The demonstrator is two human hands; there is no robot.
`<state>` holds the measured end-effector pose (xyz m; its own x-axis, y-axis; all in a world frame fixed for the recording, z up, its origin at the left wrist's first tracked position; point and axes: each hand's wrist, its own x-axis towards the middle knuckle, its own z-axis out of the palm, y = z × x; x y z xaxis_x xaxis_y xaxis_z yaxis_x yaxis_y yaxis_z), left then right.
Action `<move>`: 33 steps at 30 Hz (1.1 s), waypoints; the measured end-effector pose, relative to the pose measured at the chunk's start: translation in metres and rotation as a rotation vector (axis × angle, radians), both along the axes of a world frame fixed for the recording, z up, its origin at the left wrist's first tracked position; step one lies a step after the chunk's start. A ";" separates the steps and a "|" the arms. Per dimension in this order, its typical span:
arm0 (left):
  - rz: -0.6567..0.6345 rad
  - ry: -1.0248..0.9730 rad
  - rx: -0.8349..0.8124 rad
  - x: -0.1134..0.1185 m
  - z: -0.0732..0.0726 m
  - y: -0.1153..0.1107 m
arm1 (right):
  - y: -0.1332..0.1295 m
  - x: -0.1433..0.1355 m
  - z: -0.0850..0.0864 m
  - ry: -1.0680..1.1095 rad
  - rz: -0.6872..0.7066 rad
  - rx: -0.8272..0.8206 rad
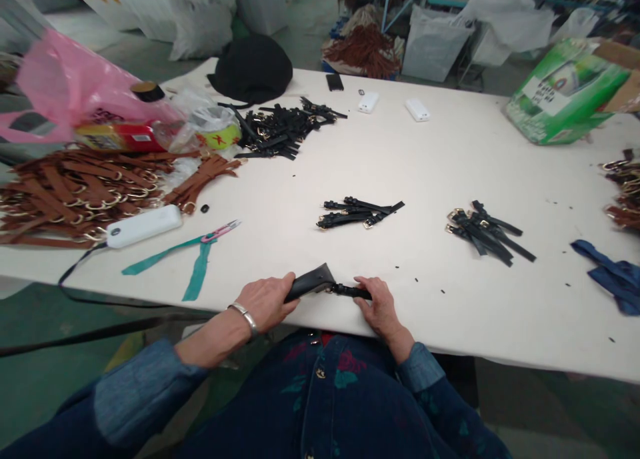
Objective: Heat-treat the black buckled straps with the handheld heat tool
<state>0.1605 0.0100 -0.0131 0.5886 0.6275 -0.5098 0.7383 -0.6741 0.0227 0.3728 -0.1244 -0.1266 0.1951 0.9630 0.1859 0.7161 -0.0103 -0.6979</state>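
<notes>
My left hand (266, 300), with a silver bracelet at its wrist, grips a black leather piece (311, 282) at the table's front edge. That piece widens to a pointed end where it meets a short black buckled strap (350, 290). The strap's other end is pinched in my right hand (377, 306). Beyond my hands lies a small pile of black buckled straps (350, 212), and a second small pile (487, 231) sits to the right. Scissors (220, 232) with teal-wrapped handles rest to the left.
Brown straps (75, 186) and a white device (144, 226) with a cord lie at left. Farther back are black straps (285, 129), a black cap (255, 69) and a pink bag (85, 79). A green box (563, 92) and blue cloth (613, 276) are at right.
</notes>
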 end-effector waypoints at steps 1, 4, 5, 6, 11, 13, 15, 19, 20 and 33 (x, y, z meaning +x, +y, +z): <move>-0.006 0.006 -0.008 -0.004 -0.001 0.000 | 0.000 0.000 0.000 -0.003 0.002 -0.003; -0.008 0.003 -0.038 -0.008 -0.004 -0.001 | 0.000 0.001 0.000 0.001 0.005 -0.014; -0.001 -0.001 -0.045 -0.006 -0.006 -0.002 | 0.001 0.001 0.000 0.004 0.005 -0.018; 0.010 -0.006 -0.051 -0.002 -0.008 -0.002 | 0.001 0.001 0.000 0.008 0.003 -0.021; 0.081 -0.048 -0.058 0.020 -0.015 -0.002 | 0.001 0.000 0.000 0.019 -0.016 -0.018; 0.090 -0.060 -0.052 0.022 -0.015 -0.002 | 0.000 -0.001 0.000 0.014 -0.011 -0.014; 0.081 -0.060 -0.053 0.019 -0.014 -0.002 | 0.000 -0.001 0.000 0.009 -0.012 -0.011; 0.060 -0.026 -0.069 0.001 -0.010 -0.005 | -0.001 -0.001 0.000 -0.001 -0.011 -0.016; 0.051 -0.019 -0.066 -0.001 -0.009 -0.006 | -0.001 -0.001 0.000 -0.003 -0.007 -0.018; 0.077 -0.033 -0.007 0.016 -0.012 -0.004 | 0.000 -0.002 -0.001 -0.003 -0.030 0.002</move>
